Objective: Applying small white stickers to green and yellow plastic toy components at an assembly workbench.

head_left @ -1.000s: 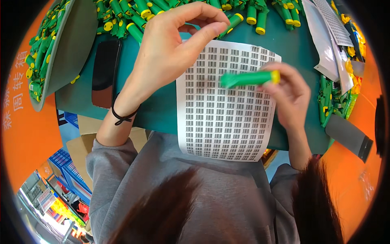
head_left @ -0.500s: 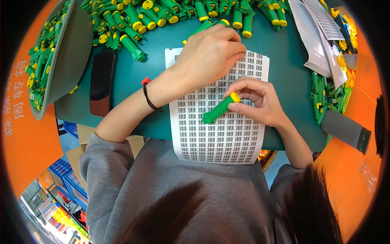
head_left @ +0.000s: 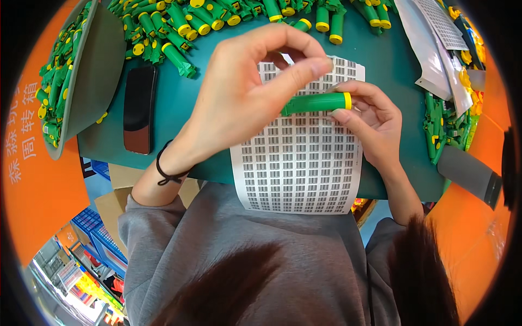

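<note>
My right hand [head_left: 378, 122] pinches a green plastic tube [head_left: 319, 102] by its yellow-capped end, between thumb and fingers. The tube lies nearly level above a white sheet of small printed labels [head_left: 296, 168], its other end pointing left and partly hidden behind my left hand. My left hand [head_left: 242, 89] is raised over the upper part of the sheet, thumb and forefinger brought together near the tube. Whatever sits between those fingertips, if anything, is too small to make out. The sheet's lower edge hangs over the table edge towards my lap.
Many similar green tubes [head_left: 174, 57] are heaped along the far side of the green table [head_left: 179, 117]. A tilted grey-green bin [head_left: 95, 76] full of them stands left, beside a black phone [head_left: 140, 111]. On the right are more label sheets [head_left: 427, 49] and a grey cylinder [head_left: 468, 173].
My left hand has lifted off the sheet's top and turned, thumb now meeting forefinger. My right hand has moved up and right, swinging the tube from slanted to nearly level.
</note>
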Available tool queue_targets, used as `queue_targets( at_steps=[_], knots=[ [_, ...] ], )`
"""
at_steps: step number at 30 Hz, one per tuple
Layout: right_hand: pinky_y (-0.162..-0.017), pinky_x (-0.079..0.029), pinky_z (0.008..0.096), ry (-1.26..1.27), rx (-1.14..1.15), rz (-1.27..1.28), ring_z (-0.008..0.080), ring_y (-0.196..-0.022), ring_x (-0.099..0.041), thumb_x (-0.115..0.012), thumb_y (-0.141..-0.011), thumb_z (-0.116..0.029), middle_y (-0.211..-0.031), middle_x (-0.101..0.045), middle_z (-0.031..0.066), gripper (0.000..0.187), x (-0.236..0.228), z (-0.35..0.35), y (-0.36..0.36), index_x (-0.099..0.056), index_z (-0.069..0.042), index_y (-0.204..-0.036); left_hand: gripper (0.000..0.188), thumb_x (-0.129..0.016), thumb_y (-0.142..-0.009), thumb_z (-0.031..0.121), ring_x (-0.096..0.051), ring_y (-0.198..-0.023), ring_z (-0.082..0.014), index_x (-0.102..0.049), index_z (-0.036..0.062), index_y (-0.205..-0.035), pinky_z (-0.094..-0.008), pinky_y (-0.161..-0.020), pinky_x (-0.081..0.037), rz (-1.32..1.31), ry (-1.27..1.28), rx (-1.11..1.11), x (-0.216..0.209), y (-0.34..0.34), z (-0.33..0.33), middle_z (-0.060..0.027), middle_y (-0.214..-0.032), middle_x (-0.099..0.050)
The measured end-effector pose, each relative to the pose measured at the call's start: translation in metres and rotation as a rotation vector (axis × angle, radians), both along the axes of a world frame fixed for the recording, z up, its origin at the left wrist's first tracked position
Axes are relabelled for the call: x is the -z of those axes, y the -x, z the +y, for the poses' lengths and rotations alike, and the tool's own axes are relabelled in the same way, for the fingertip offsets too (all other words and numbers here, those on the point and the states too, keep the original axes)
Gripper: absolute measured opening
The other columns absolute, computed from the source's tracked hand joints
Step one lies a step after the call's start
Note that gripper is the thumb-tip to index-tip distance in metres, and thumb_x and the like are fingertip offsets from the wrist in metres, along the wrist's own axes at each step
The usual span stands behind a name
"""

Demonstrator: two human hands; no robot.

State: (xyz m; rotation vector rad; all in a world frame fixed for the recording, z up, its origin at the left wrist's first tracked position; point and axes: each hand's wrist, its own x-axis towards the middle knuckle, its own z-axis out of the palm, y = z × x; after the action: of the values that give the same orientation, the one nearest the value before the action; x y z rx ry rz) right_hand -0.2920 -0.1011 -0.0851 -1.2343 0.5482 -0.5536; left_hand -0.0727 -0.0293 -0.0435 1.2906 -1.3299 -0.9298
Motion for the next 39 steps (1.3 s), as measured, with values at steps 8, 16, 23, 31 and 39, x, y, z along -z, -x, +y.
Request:
queue_targets(
  at_steps=[8,16,23,31,39],
  knots=[
    [-0.098,-0.053,0.0316,0.023,-0.028,0.121,0.0191,-0.110,-0.064,-0.068,-0.088,0.008,-0.120,-0.064,0.0137,0.036,0.003,0.009,-0.008,-0.058,0.007,-0.123,0.014,-0.071,-0.089,0.008,-0.064,-0.087,-0.0152,-0.069,0.0038,-0.102,-0.0276,-0.077,-0.051,-0.529,0.245,-0.103,0.023,-0.005,-0.012,-0.0061,-0.102,-0.069],
    [-0.098,-0.053,0.0298,-0.068,-0.053,0.152,0.0184,-0.110,-0.063,-0.068,-0.089,0.006,-0.117,-0.063,0.0142,0.035,0.006,0.006,-0.007,-0.058,0.009,-0.123,0.012,-0.077,-0.080,0.013,-0.067,-0.087,-0.0242,-0.075,0.0087,-0.091,-0.0335,-0.071,-0.054,-0.766,0.376,-0.146,0.058,0.011,-0.047,-0.0049,-0.096,-0.070],
    [-0.097,-0.054,0.0297,-0.047,-0.057,0.134,0.0184,-0.108,-0.064,-0.068,-0.089,0.006,-0.117,-0.064,0.0143,0.035,0.008,0.006,-0.010,-0.058,0.008,-0.122,0.012,-0.076,-0.080,0.011,-0.066,-0.084,-0.0239,-0.074,0.0098,-0.091,-0.0331,-0.071,-0.054,-0.779,0.363,-0.144,0.060,0.009,-0.046,-0.0044,-0.096,-0.069],
    [-0.098,-0.053,0.0327,-0.045,-0.006,0.066,0.0205,-0.109,-0.064,-0.068,-0.088,0.008,-0.119,-0.064,0.0148,0.039,0.009,0.005,-0.005,-0.057,0.008,-0.125,0.012,-0.071,-0.089,0.008,-0.064,-0.089,-0.0106,-0.070,0.0015,-0.099,-0.0259,-0.076,-0.051,-0.197,-0.025,0.020,0.004,0.001,-0.005,-0.0029,-0.098,-0.068],
    [-0.097,-0.054,0.0341,0.093,0.027,0.027,0.0208,-0.110,-0.064,-0.071,-0.082,0.012,-0.120,-0.064,0.0152,0.041,0.007,0.012,-0.004,-0.060,0.008,-0.122,0.012,-0.068,-0.091,0.005,-0.065,-0.093,-0.0131,-0.068,-0.0034,-0.099,-0.0292,-0.088,-0.052,-0.135,-0.135,0.103,0.002,0.002,0.019,-0.0074,-0.101,-0.070]
  ],
)
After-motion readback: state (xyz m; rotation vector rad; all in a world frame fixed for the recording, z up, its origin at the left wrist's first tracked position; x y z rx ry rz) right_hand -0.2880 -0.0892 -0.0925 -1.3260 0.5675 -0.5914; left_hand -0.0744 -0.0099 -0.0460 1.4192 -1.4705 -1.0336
